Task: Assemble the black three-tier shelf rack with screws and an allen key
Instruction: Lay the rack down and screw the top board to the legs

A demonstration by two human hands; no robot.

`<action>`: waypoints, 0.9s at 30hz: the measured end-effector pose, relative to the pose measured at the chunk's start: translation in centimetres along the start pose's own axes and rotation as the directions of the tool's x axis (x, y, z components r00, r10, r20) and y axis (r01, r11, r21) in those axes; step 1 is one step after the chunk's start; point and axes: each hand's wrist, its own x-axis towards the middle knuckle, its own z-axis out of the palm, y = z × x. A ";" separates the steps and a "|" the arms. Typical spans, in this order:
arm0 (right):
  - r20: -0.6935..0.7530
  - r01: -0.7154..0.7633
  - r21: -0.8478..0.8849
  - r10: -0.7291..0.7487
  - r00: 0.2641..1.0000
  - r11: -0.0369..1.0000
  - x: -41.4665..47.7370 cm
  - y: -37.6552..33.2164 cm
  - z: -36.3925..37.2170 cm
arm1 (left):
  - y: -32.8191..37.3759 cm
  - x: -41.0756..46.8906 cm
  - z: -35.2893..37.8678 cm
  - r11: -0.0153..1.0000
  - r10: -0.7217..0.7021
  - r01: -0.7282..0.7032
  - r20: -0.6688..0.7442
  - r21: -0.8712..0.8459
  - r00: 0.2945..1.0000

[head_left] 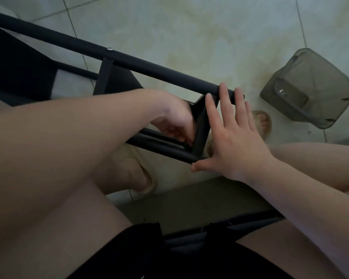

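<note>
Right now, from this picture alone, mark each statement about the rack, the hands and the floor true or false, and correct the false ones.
1. The right hand lies with straight, spread fingers against the black rack. True.
2. The left hand hangs well away from the rack. False: it reaches, fingers curled, into the rack's corner.
3. A silver screw sits in the rack's upper tube. True.
4. The grey container stands on the rack. False: it lies on the tiled floor, apart from the rack.
5. The person is barefoot. False: the feet wear sandals.
</note>
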 end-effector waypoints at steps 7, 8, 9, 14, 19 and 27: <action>0.015 -0.009 -0.006 0.009 1.000 1.000 0.0 -0.2 -0.3 | 0.2 0.9 0.3 0.997 -0.067 0.063 0.065 0.052 0.996; 0.017 -0.012 -0.005 0.012 1.000 1.000 0.0 -0.2 -0.3 | 0.2 1.0 0.4 0.997 -0.071 0.068 0.064 0.049 0.995; 0.017 -0.013 -0.006 0.014 1.000 1.000 -0.1 -0.3 -0.3 | 0.1 1.0 0.4 0.997 -0.073 0.071 0.063 0.044 0.995; 0.018 -0.015 -0.013 0.016 1.000 1.000 0.0 -0.4 -0.4 | -0.1 1.1 0.6 0.996 -0.090 0.088 0.061 0.025 0.994; 0.015 -0.018 -0.014 0.018 1.000 1.000 0.0 -0.5 -0.5 | -0.1 1.0 0.8 0.994 -0.105 0.105 0.069 0.002 0.992; 0.021 -0.025 -0.022 0.026 0.999 0.999 0.0 -0.6 -0.5 | 0.0 1.0 1.0 0.991 -0.136 0.135 0.070 0.015 0.988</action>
